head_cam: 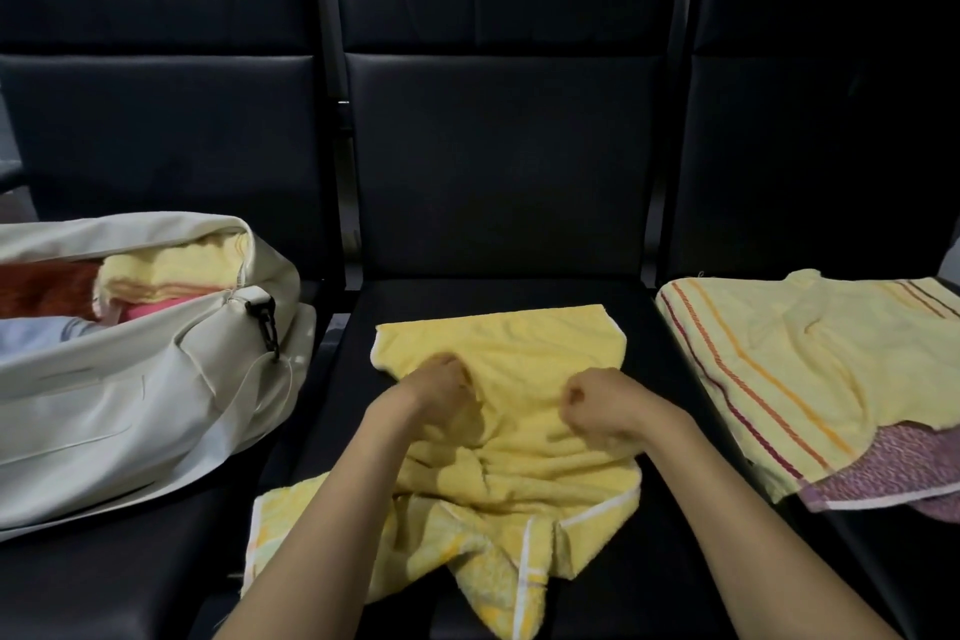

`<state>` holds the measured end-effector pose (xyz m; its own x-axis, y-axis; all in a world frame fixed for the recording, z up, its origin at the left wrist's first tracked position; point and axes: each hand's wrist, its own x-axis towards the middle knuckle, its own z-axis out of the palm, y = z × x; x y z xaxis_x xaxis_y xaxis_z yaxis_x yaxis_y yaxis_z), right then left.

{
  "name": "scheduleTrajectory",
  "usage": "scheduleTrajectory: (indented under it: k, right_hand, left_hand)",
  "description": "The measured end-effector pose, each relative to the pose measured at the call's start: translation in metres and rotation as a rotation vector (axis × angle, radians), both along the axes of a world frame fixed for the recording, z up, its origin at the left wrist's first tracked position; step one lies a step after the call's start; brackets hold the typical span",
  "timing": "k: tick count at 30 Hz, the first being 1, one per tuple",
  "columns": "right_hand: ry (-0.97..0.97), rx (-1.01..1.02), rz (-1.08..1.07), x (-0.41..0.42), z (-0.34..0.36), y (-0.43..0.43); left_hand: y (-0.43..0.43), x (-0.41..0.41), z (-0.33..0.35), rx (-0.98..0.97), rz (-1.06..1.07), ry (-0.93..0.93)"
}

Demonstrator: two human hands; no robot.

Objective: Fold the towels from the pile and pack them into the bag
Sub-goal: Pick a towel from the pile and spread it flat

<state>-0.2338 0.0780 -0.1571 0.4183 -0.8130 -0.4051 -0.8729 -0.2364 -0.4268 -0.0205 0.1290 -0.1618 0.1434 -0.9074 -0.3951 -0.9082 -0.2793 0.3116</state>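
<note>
Left of the left hand [441, 392], the open white bag [130, 411], partly cut off, holds packed towels [166, 276]. That hand grips the yellow towel [519, 348]; the right hand [597, 403] curls on it, grasp hidden. The towel pile [779, 353] lies rightward.

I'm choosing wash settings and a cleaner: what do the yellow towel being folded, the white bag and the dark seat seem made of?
Yellow towel: likely cotton terry, matte, with a nubby pile and a flat white woven border.
Bag: perhaps canvas or coated synthetic, off-white and smooth, holding stiff creases.
Seat: leather or vinyl, I cannot tell which; dark and smooth, with a faint sheen and seamed panels.
</note>
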Motion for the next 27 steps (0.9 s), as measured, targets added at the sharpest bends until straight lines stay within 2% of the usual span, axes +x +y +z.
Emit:
scheduleTrajectory:
  k: [5,8,10,12,14,17,19,22,24,25,27]
  right_hand:
    - [-0.14,-0.223,0.014,0.005,-0.008,0.002]
    - [-0.161,-0.28,0.05,0.002,-0.009,0.012]
    - [-0.244,-0.208,0.145,0.002,0.001,0.024]
    - [-0.304,-0.075,0.272,-0.001,0.008,0.038]
    - [-0.248,0.043,0.388,-0.005,0.007,0.051]
    - [-0.106,-0.074,0.526,-0.009,-0.008,0.06]
    - [-0.016,-0.303,0.442,-0.011,-0.013,0.058]
    - [0.164,-0.686,0.147,-0.026,-0.021,0.041]
    - [0.211,-0.728,0.008,-0.04,-0.027,0.032]
    - [0.162,-0.701,-0.023,-0.044,-0.03,0.031]
    - [-0.071,-0.617,-0.022,-0.042,-0.026,0.038]
  left_hand:
    - [-0.001,0.005,-0.006,-0.351,0.172,0.09]
    - [0.006,0.007,0.015,-0.459,0.125,0.192]
    - [0.018,0.002,0.027,-0.404,-0.007,0.19]
    - [0.035,-0.003,0.03,-0.243,-0.127,0.188]
    - [0.052,-0.004,0.031,-0.078,-0.206,0.172]
    - [0.07,0.006,0.028,-0.07,-0.181,0.22]
    - [0.08,0.013,0.029,-0.177,-0.114,0.285]
    - [0.09,0.017,0.032,-0.25,-0.146,0.365]
    - [0.096,0.013,0.033,-0.204,-0.231,0.335]
    - [0.097,0.01,0.031,-0.157,-0.28,0.276]
    - [0.097,0.002,0.023,-0.058,-0.347,0.138]
